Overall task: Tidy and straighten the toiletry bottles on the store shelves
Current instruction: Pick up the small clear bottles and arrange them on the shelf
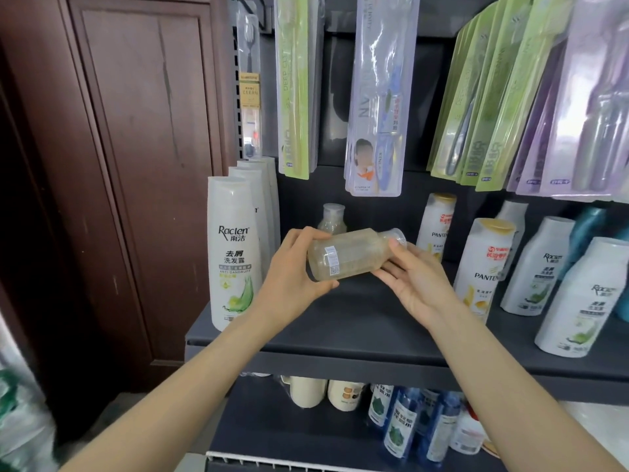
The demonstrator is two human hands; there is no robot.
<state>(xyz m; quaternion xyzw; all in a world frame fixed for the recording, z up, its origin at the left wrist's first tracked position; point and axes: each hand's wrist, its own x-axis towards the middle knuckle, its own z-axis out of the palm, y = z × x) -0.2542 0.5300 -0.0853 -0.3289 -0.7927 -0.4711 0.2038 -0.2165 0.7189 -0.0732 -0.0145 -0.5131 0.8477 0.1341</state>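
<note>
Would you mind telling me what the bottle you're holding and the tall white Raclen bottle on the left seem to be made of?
Held bottle: apparently clear plastic, since the pale yellowish contents show through. Raclen bottle: opaque white plastic, seemingly glossy, with soft highlights near its top.

I can't read the small label on the clear bottle (347, 255), far too fine. My left hand (292, 267) covers its base. A second clear bottle (333, 218) behind is half hidden. At the shelf's (340, 332) right end, a teal bottle (590, 226) blurs and white bottles (578, 301) run off frame.
</note>
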